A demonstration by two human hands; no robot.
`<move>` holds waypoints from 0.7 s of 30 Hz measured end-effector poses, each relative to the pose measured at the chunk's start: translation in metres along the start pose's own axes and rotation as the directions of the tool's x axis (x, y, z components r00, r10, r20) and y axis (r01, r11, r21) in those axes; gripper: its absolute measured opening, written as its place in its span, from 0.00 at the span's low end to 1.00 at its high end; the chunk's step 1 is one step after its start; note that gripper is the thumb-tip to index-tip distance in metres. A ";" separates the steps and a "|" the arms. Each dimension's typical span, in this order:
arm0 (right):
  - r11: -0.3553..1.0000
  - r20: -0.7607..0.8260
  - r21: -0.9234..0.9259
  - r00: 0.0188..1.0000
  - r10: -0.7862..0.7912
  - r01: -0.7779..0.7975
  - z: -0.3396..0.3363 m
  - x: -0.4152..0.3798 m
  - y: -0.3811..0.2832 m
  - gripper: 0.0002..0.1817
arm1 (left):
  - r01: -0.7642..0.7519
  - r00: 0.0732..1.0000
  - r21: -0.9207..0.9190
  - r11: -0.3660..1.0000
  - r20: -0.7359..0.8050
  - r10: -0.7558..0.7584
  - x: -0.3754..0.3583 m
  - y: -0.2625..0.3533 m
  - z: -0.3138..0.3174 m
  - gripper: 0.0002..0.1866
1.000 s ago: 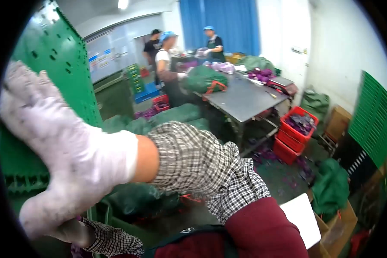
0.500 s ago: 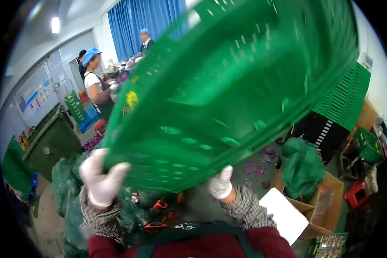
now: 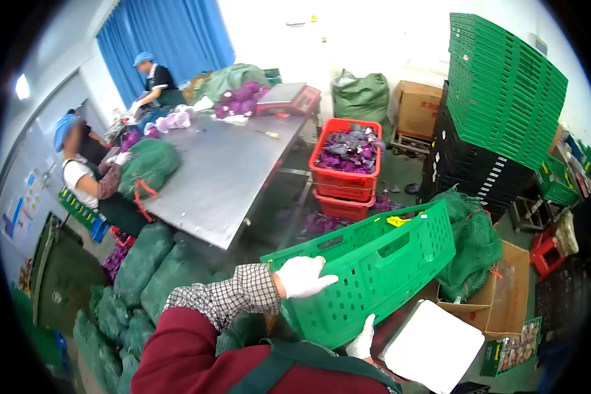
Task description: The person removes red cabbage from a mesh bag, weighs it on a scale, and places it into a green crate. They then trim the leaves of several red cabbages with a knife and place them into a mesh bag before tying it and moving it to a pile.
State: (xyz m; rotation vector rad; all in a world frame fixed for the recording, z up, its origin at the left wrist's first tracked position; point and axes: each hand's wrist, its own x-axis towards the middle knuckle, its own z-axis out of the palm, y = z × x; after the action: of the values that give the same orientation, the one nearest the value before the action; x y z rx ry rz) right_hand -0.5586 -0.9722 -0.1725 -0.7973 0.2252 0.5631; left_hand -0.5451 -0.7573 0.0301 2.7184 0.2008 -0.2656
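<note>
A green plastic crate with perforated walls hangs tilted before me, its open top facing up and away. My left hand, in a white glove, grips the near wall by the upper edge, thumb stretched across the outside. Lower down, my right hand, also gloved, holds the crate's bottom edge. Its thumb shows, but most of its fingers are hidden. Inside the crate's far side is a yellow patch. A white lid-like panel lies just right of my right hand.
Filled green net sacks lie left, beside a steel table with purple cabbages. Red crates hold purple leaves. Stacked green crates and a cardboard box stand right. Two co-workers are at the table.
The crate has come down from high in front of me to a lower, more upright position. My left hand has moved right with it. The view has turned, bringing the table into sight.
</note>
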 end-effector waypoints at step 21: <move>0.965 0.197 0.261 0.979 -0.043 -0.010 0.211 0.301 -0.082 0.38 | -0.163 0.961 -0.091 0.982 -0.240 0.138 0.253 -0.153 -0.157 0.25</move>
State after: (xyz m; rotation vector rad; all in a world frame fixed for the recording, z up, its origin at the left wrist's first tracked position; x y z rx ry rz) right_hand -0.2668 -0.7467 -0.0967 -0.4821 0.1025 0.5806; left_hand -0.3021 -0.5290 0.0605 2.6332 0.0698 0.1063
